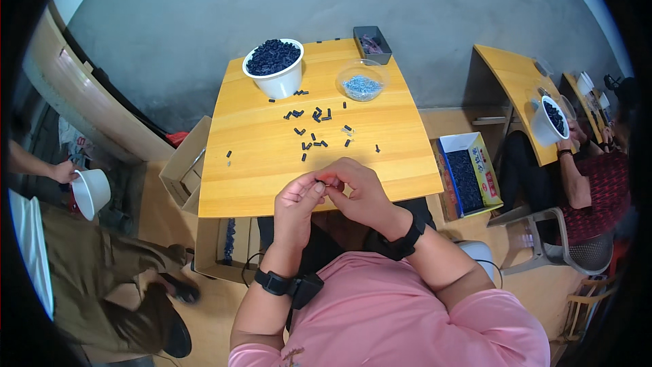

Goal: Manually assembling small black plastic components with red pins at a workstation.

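Note:
My left hand [299, 198] and my right hand [353, 187] meet above the front edge of the wooden table [265, 180]. Thumbs and fingertips pinch together around a small dark piece [323, 183], mostly hidden by the fingers. Past my hands, several short black cylindrical pieces [317, 115] lie scattered over the tabletop. A white bowl [282, 85] heaped with such pieces stands at the back left. To its right, a clear plastic bowl [343, 85] contains many small light-blue and silvery parts [361, 86], too small to name.
A dark grey tray [380, 56] sits at the table's back right corner. Cardboard boxes [178, 170] stand left of the table, and a box of black pieces [465, 180] at the right. One person with a white bucket [92, 194] stands left; another [591, 197] sits working at right.

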`<state>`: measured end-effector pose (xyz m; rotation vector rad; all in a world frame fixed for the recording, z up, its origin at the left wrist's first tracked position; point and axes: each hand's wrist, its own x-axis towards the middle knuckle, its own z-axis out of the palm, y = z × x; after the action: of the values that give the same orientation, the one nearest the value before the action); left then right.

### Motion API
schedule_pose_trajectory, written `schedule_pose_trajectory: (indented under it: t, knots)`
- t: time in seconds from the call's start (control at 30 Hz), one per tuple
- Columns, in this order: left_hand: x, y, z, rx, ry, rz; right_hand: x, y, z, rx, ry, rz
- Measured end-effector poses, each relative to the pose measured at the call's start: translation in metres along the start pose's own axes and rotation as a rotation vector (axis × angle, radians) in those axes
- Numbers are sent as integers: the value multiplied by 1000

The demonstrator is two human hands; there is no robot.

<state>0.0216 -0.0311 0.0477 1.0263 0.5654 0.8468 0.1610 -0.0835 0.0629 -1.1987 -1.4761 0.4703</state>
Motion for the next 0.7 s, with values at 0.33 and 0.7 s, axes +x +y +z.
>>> schedule_pose_trajectory:
  t: [0.33,0.7]
  knots:
    - [0,-16,-9,-166,130,-92,-5,13,1,-34,14,100]
    - [9,-28,-20,-196,98,-212,0,29,4,-47,29,164]
